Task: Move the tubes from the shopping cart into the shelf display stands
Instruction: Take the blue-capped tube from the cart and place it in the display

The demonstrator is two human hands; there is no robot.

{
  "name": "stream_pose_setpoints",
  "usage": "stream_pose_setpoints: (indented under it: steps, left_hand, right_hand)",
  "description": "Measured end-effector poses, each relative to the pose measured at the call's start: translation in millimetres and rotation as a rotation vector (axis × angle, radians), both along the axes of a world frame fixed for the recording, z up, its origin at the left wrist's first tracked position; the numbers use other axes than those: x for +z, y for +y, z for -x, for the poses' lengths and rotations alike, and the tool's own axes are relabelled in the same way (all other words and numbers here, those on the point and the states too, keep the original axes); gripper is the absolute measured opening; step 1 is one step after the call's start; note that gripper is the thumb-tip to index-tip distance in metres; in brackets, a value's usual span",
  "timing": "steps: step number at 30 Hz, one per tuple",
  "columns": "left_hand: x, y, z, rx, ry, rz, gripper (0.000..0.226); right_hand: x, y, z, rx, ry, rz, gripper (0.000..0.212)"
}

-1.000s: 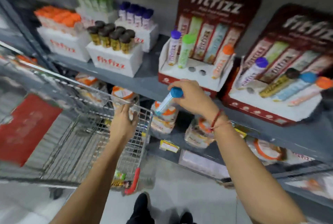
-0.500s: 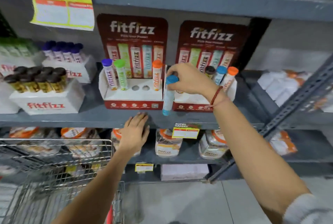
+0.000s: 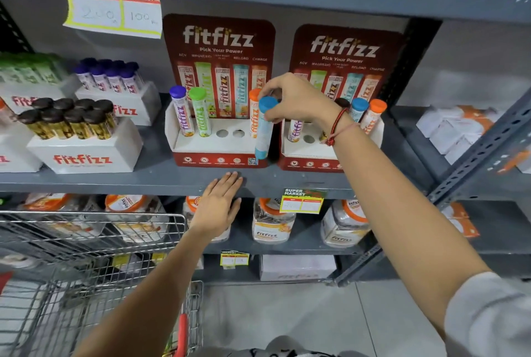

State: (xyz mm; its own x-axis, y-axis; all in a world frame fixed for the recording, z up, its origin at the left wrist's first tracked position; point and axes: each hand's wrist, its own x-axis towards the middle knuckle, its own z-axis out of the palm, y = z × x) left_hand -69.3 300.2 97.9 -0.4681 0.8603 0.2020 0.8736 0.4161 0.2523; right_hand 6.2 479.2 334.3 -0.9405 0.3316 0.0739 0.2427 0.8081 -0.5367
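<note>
the right hand (image 3: 290, 99) has its fingers closed around the cap end of the blue tube (image 3: 265, 129), which hangs nearly upright at the near right corner of the left display stand (image 3: 215, 145), not in a hole. the left hand (image 3: 217, 207) lies flat and open on the shelf edge (image 3: 115, 184), holding nothing. the two empty holes (image 3: 230, 133) are further left, so i think the tube could catch the stand's front wall or knock the orange tube (image 3: 254, 115) just behind it.

The blue-capped pale blue plastic tube (image 3: 265, 126), a second ago held low beside the wire shopping cart (image 3: 94, 244), has been raised by the right hand (image 3: 296, 100) to the left red cardboard display stand (image 3: 219, 152). The left hand (image 3: 218, 207) has been shifted from the cart rim to the grey metal shelf edge (image 3: 115, 184).
</note>
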Motion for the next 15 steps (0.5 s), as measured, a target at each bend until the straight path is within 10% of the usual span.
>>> stream_pose_setpoints:
  steps: [15]
  left_hand:
    - [-5,0,2,-0.021,0.054,-0.004,0.056]
  right_hand:
    - [-10,-1,40,-0.191,0.170,-0.170,0.042]
